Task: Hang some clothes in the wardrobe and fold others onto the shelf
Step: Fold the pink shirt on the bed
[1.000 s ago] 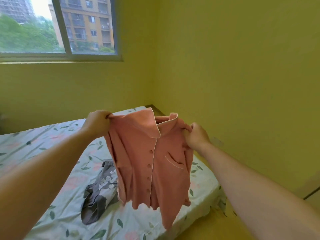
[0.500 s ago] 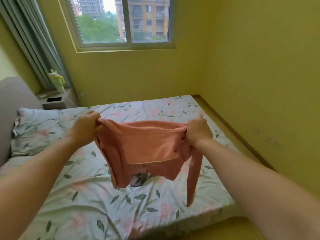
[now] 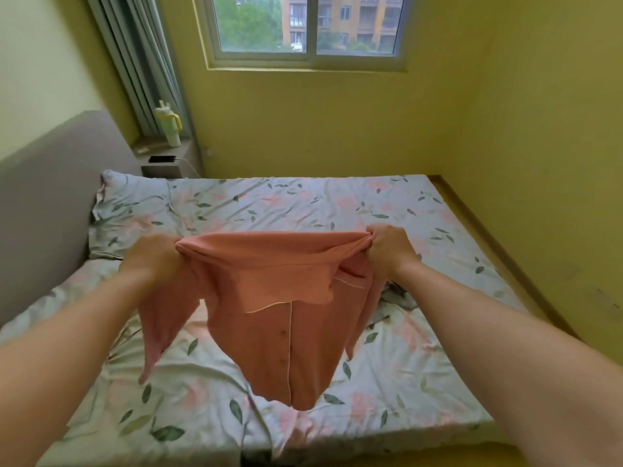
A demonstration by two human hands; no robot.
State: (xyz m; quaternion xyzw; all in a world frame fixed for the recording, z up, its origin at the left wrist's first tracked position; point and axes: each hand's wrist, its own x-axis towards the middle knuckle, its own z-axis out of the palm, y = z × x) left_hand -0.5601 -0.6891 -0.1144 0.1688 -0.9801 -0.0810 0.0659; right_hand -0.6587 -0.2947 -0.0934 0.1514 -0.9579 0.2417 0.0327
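The left hand (image 3: 153, 259) pinches one shoulder of the soft pink button-up shirt (image 3: 279, 318). The shirt stretches sideways between both grips and hangs below them, over the flowery bed (image 3: 303, 203). The right hand (image 3: 391, 247) pinches the other shoulder, just as near.

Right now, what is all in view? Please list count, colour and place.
Floral-sheeted bed: one, pale with pink flowers, centre.
Grey padded headboard: one, grey, left.
Floral pillow: one, same print, beside the headboard.
Pink buttoned fabric shirt: one, pink with white piping, held above the bed.
Grey crumpled garment: one, grey, on the sheet behind the shirt.
Grey pleated curtain: one, grey, upper left.
Green-white plastic tumbler: one, yellow handle, ledge below the curtain.
Black flat phone: one, black, bedside stand.
Left hand: one, grips the shirt's top edge.
Right hand: one, grips the top edge's other end.
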